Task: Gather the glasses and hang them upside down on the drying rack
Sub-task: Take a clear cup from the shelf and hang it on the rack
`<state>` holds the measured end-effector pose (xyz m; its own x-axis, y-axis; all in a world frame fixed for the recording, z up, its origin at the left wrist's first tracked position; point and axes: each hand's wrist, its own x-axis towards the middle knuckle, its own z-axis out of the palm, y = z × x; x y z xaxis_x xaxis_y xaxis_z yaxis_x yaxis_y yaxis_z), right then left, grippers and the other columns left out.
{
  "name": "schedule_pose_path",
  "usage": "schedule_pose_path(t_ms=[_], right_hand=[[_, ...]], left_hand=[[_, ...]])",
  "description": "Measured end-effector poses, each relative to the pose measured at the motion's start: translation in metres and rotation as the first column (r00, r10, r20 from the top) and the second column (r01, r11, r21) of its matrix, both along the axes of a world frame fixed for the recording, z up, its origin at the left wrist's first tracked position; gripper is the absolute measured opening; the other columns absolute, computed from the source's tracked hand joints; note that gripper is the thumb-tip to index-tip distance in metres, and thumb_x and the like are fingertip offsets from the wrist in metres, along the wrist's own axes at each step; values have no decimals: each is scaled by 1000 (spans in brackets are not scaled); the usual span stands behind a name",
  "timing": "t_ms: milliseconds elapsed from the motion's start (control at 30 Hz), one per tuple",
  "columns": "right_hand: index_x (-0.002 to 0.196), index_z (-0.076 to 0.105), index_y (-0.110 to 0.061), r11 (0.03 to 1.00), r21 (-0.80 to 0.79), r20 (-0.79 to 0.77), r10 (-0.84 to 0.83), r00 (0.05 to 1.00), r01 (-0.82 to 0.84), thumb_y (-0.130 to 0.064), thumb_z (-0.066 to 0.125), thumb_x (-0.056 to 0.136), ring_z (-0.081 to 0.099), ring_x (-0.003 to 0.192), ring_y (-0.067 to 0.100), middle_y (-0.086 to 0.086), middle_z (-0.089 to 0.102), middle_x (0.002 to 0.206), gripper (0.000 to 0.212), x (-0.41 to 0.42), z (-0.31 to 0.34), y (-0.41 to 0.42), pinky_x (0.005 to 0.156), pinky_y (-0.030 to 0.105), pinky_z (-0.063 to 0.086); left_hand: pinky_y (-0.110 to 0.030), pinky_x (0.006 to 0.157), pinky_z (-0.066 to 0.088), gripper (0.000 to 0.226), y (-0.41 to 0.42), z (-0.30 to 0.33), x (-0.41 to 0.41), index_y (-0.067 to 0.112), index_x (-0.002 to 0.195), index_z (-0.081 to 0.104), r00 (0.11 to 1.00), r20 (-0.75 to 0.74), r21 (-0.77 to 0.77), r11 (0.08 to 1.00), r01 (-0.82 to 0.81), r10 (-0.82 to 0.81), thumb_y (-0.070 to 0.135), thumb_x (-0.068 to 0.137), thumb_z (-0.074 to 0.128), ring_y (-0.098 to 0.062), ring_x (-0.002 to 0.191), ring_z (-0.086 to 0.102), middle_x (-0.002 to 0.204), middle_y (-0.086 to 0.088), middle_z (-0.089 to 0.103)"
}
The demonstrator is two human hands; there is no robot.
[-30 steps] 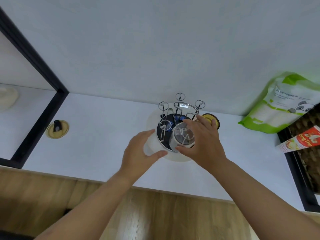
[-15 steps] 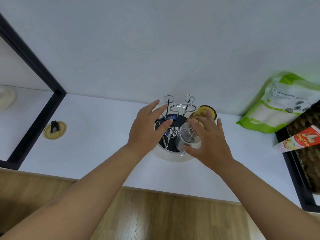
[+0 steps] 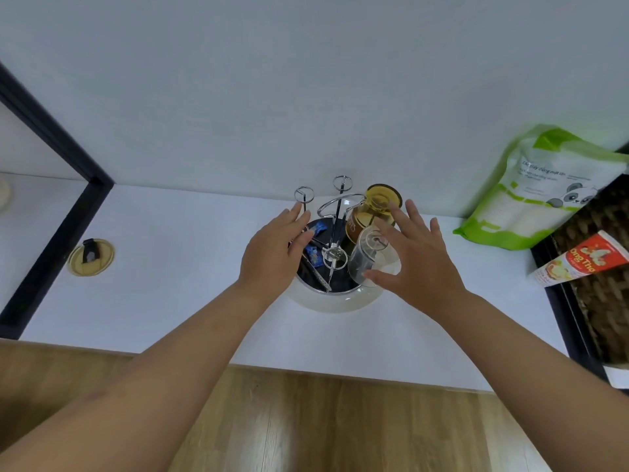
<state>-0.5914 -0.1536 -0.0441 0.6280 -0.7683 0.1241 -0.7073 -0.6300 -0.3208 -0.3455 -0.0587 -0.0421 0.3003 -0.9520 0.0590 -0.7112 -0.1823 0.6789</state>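
Observation:
A round drying rack (image 3: 335,299) with chrome prongs stands on the white counter against the wall. A clear glass (image 3: 369,258) hangs upside down on a front-right prong. Behind it an amber glass (image 3: 372,209) hangs upside down on another prong. My right hand (image 3: 413,255) hovers beside the clear glass with fingers spread, the thumb close to its rim. My left hand (image 3: 277,248) rests flat over the rack's left side, fingers apart, holding nothing. Several prongs at the rack's left and back are bare.
A round yellowish lid (image 3: 91,257) lies on the counter to the left, near a black frame (image 3: 61,226). A green and white pouch (image 3: 541,189) leans against the wall at right, with a red and white tube (image 3: 578,264) by a dark tray.
My right hand has let go of the clear glass, which now hangs on its prong. My left hand moved from the rack's front rim up over its left side.

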Motion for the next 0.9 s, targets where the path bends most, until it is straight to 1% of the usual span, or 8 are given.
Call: schedule_pose_path(t_ms=[100,300,400,533,600,667,767,900], right_hand=[[158,40,-22,1000,12,5,-2,1000,1,-56,77,81,6,161,27,2,20,173,92,0,-1,1,123,67,11],[158,41,-19,1000,8,11,-6,1000,6,-56,75,83,7,161,28,3,20,173,90,1,-3,4,122,67,13],[159,39,-19,1000,-6,6,-5,1000,5,-55,75,84,6,161,29,4,20,173,90,1,-4,5,123,67,14],[160,37,-19,1000,3,7,-8,1000,7,-60,65,84,5,161,32,5,18,173,91,1,-4,7,123,65,13],[160,36,-18,1000,12,1,-10,1000,10,-58,71,84,5,161,33,6,18,173,92,2,-3,7,123,65,13],[161,35,-18,1000,22,-4,-16,1000,16,-55,75,85,3,161,32,5,15,174,94,3,-2,8,124,64,12],[162,31,-19,998,46,-14,-29,999,30,-55,75,85,0,162,29,4,12,174,96,4,1,9,125,61,10],[162,31,-18,997,52,-20,-53,998,54,-55,77,84,1,162,30,4,13,174,98,3,3,6,125,63,13]], left_hand=[[-32,122,28,43,0,0,3,23,149,55,999,-36,9,1000,18,-18,33,107,52,-10,151,33,161,12,39],[-28,121,26,43,-1,1,7,25,149,54,999,-32,23,999,40,-39,32,107,52,-11,152,31,162,11,39],[-32,122,27,43,0,1,7,26,150,54,999,-38,28,999,40,-39,33,107,52,-11,153,30,163,11,37],[-35,124,25,44,0,3,8,28,151,52,998,-47,48,998,46,-44,34,107,51,-11,154,26,164,11,35],[-35,124,23,45,-1,6,9,29,152,50,998,-33,70,996,56,-54,35,107,49,-11,155,23,165,11,33],[-31,123,21,45,-2,8,10,29,153,48,998,-33,89,994,61,-58,36,108,48,-10,156,21,166,12,31],[-26,120,19,47,0,10,9,28,155,45,998,-32,108,992,66,-63,35,109,46,-10,156,21,167,12,29],[-25,119,21,47,4,11,7,28,155,44,997,-17,105,992,71,-70,33,109,46,-9,155,23,166,13,29]])
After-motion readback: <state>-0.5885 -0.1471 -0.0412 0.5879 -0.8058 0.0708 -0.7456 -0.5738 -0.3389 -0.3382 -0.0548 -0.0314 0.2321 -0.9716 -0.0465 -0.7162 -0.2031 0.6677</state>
